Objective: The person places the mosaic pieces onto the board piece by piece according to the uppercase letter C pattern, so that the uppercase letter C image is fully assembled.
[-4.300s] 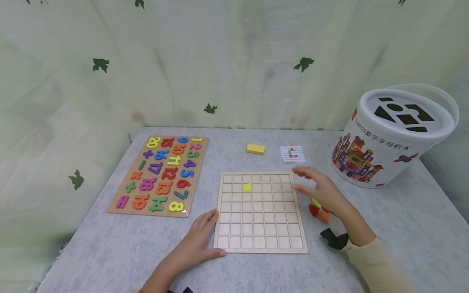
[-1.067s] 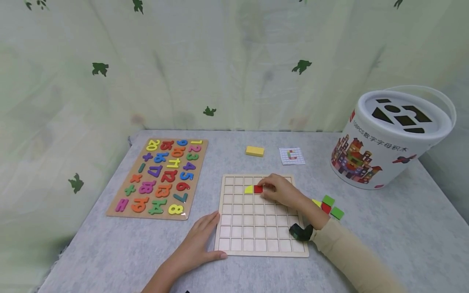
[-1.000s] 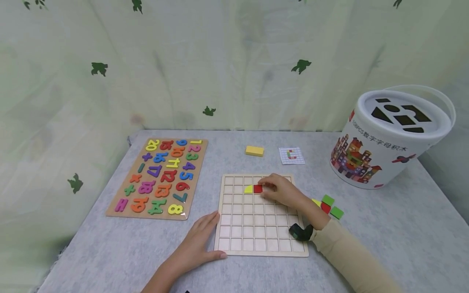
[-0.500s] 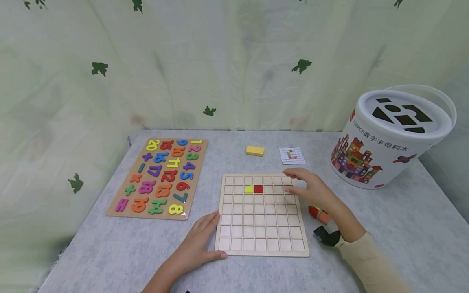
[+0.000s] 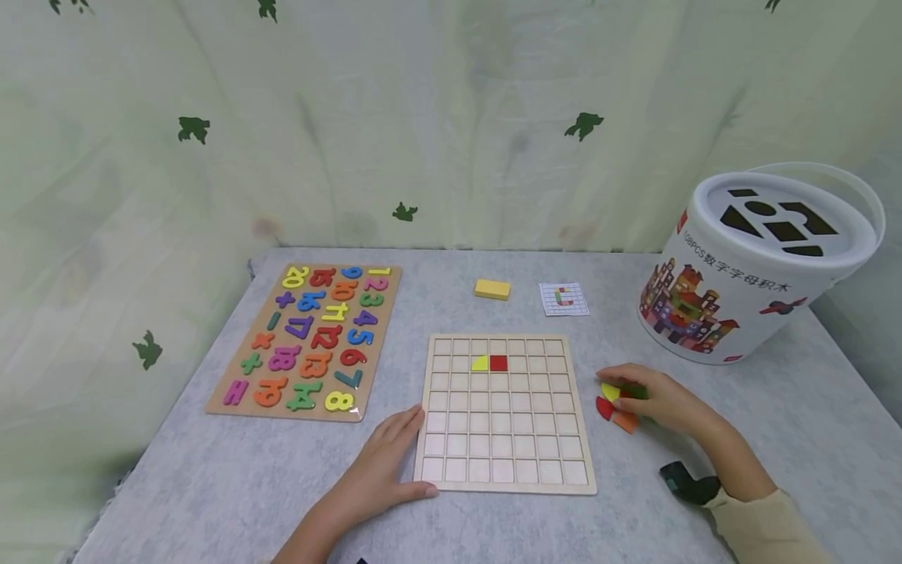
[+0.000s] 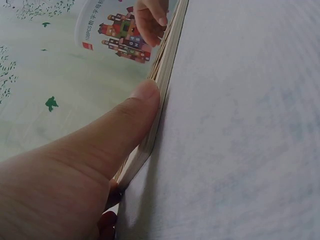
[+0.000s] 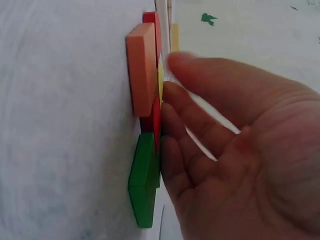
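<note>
Wooden board [image 5: 502, 447]: yellow piece [image 5: 481, 363] and red square [image 5: 499, 363] sitting in it
Left hand [image 5: 380, 466]: thumb spread from fingers, around its corner
Right hand [image 5: 661, 399]: thumb apart, tip kinda blurry, probably not pinching
Loose blocks [image 5: 625, 422]: partly hidden under it

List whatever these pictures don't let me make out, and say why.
- Head view: the green pieces, mostly covered by the right hand.
- Head view: the exact cells of the pattern on the small card, too small to read.
- Left wrist view: the rest of the white bucket, cut off by the top edge.
- Right wrist view: the thumb tip, blurred.
</note>
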{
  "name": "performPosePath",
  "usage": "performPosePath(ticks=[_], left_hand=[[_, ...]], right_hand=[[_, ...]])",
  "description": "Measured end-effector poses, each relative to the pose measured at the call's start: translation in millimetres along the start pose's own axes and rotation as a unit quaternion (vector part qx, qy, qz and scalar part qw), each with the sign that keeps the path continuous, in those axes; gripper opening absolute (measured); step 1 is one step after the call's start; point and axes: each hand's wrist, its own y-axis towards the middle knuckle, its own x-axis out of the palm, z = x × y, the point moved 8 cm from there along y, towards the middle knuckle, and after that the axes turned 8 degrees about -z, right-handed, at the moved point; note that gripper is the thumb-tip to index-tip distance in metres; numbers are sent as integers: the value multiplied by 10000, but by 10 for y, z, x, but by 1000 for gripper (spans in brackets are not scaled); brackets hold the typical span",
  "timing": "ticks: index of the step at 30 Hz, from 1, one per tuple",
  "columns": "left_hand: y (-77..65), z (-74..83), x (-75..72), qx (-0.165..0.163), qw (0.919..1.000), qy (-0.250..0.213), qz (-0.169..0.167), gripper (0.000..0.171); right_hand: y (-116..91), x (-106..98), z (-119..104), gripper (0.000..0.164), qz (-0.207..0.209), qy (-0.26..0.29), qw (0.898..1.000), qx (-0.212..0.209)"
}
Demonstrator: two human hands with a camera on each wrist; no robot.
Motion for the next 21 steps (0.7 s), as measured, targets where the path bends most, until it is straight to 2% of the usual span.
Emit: performPosePath(ticks=[5, 10, 14, 21], left_hand=[[0, 7, -6, -21, 10000, -39, -45, 106], [-5, 15, -14, 4, 10000, 8, -22, 106], [-13, 24, -23, 62, 10000, 18, 5, 105], [-13, 17, -14, 72, 10000, 29, 5, 105]], right_hand=[[16, 41, 50, 31, -37, -136, 9999, 39], [44, 34, 59, 27, 290, -464, 9982, 248], [64, 20, 54, 29, 557, -692, 9953, 381], [28, 28, 60, 26, 452, -447, 9978, 202]])
